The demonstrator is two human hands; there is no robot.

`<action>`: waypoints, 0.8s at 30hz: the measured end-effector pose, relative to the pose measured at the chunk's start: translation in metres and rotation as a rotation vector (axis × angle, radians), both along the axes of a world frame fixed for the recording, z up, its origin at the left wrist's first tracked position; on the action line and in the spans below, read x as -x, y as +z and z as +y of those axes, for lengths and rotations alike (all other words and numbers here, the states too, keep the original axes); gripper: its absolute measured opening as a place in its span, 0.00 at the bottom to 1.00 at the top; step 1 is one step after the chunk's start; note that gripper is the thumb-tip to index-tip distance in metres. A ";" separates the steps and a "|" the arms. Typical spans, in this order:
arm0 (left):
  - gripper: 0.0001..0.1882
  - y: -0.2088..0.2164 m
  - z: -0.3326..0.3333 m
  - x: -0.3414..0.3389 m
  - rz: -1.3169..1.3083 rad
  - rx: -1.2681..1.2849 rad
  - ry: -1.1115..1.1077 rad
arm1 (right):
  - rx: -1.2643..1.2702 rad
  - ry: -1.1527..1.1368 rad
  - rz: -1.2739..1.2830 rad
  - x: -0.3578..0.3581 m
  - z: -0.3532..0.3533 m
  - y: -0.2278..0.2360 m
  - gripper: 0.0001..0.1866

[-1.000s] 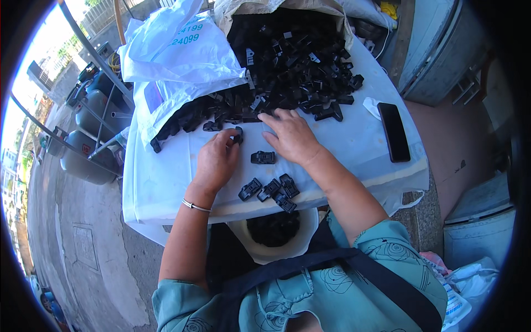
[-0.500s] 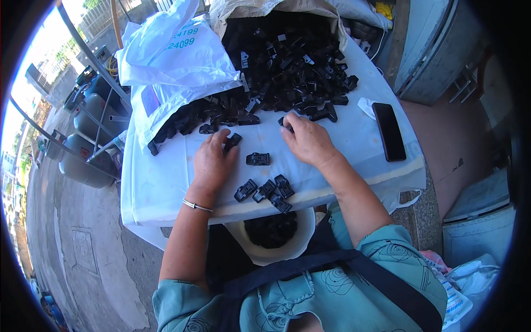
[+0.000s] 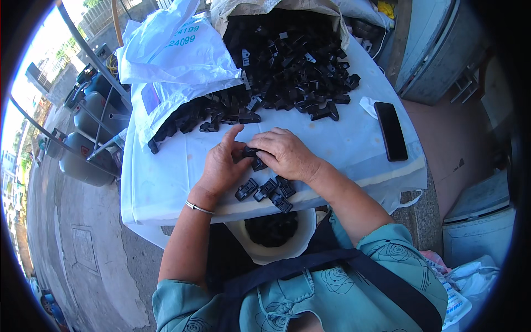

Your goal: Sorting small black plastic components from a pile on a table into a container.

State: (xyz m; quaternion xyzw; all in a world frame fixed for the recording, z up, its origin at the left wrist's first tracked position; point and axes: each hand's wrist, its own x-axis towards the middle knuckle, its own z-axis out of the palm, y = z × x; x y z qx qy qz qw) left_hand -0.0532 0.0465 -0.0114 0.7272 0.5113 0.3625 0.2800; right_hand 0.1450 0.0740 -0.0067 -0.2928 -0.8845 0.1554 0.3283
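Note:
Both my hands meet over the near middle of the white-covered table [image 3: 160,182]. My right hand [image 3: 290,155] pinches a small black plastic part [image 3: 251,151] between thumb and fingers. My left hand [image 3: 218,169] closes on the left side of the parts there, index finger raised; its grip is partly hidden. Just below the fingers, another black part [image 3: 258,164] shows, partly covered by my right hand. Several similar black clip-like parts [image 3: 265,190] lie in a small group nearer the table edge.
A big heap of black parts [image 3: 298,72] spills from an open sack at the back. A white plastic bag [image 3: 177,61] covers its left side. A phone [image 3: 390,131] lies at the right. Below the table edge stands a pale bucket [image 3: 308,226] with black parts inside.
My hands have come together: the right moved left and down from the heap's edge with a black part, the left shifted slightly right and down. They now meet over the part that lay alone.

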 end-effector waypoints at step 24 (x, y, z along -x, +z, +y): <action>0.16 0.011 0.041 0.001 0.373 -0.234 0.157 | -0.263 -0.324 -0.200 0.020 0.043 -0.010 0.15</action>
